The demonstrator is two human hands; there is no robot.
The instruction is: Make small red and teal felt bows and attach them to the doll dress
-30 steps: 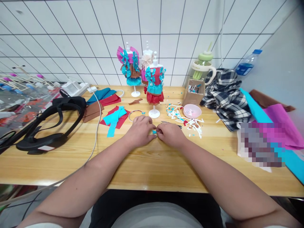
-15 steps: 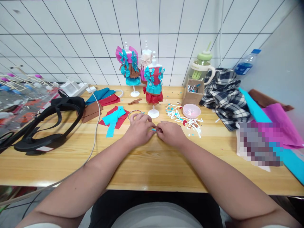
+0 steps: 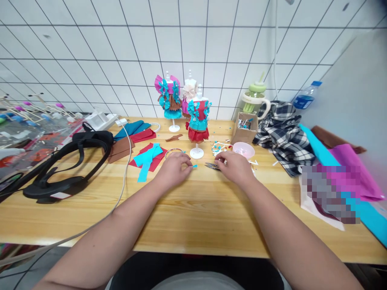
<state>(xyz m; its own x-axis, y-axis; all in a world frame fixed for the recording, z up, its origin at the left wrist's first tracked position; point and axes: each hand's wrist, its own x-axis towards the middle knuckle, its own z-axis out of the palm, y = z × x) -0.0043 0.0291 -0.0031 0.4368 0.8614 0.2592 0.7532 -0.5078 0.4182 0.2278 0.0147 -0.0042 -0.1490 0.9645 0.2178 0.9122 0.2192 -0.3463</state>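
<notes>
- Presently, the left hand (image 3: 175, 168) has its fingers pinched, as it seems, on a small turquoise piece (image 3: 195, 166), which sticks out towards three o'clock, just above the tabletop (image 3: 193, 217) or touching it; I cannot tell which.
- The right hand (image 3: 236, 166) has curled fingers over the handle end of the small scissors (image 3: 212, 165); the blades point to nine o'clock. Whether the fingers grip the handle, I cannot tell.
- Taking the gap between the hands as the centre, the front dress form (image 3: 198, 121) stands upright at twelve o'clock, with red and turquoise parts and turquoise flowers on it. I judge its dressing well advanced.
- At eleven o'clock, another dress form (image 3: 169, 96) also carries a layered outfit, so this one looks largely done.
- What remains, in my judgement: the small turquoise piece is apart from every form, and turquoise strips (image 3: 147, 161) lie loose at nine o'clock upon red sheets (image 3: 157, 164).
- Between two and three o'clock there is a pink bowl (image 3: 243, 150).
</notes>
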